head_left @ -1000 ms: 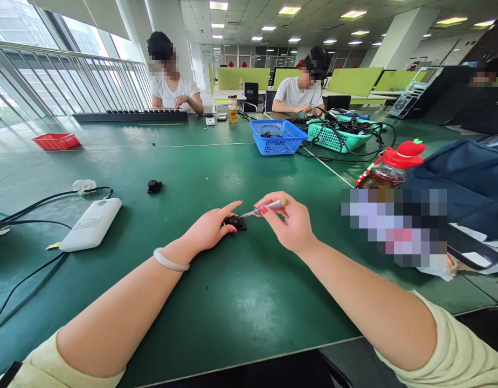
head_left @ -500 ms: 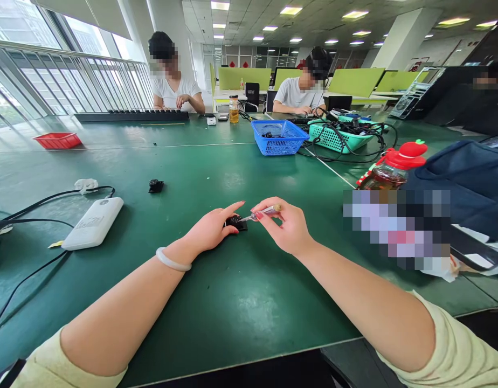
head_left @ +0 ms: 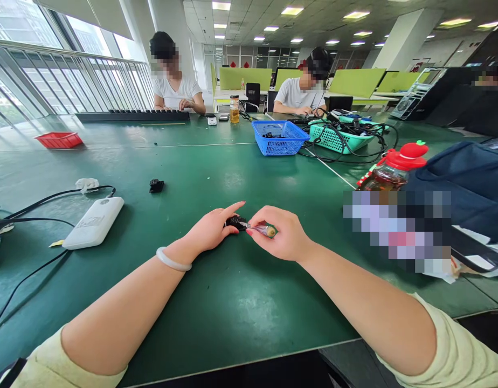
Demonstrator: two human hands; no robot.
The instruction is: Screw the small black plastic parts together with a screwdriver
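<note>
My left hand [head_left: 208, 228] rests on the table and grips a small black part [head_left: 237, 222] between thumb and fingers, its index finger stretched out above. Much of the part is hidden by the hand, so its exact kind cannot be made out. In my right hand [head_left: 288, 233] is a slim hand tool [head_left: 269, 231] with a silvery shaft and a tan rounded end, pinched between thumb and fingers. The tool's metal tip meets the right side of the black part; whether it presses in or only touches does not show.
On the green table [head_left: 233, 312] lie another black piece [head_left: 156, 186], a white power bank [head_left: 93, 223] with cables and a red tray [head_left: 60, 140]. Farther back stand a blue basket [head_left: 279, 145] and a green basket [head_left: 341, 141] of cables. A red-lidded bottle [head_left: 394, 167] and dark bag [head_left: 467, 183] stand right. Two people sit opposite.
My right hand has turned, swinging the tool's tan end downward and toward me. The left hand and the black part stay in place.
</note>
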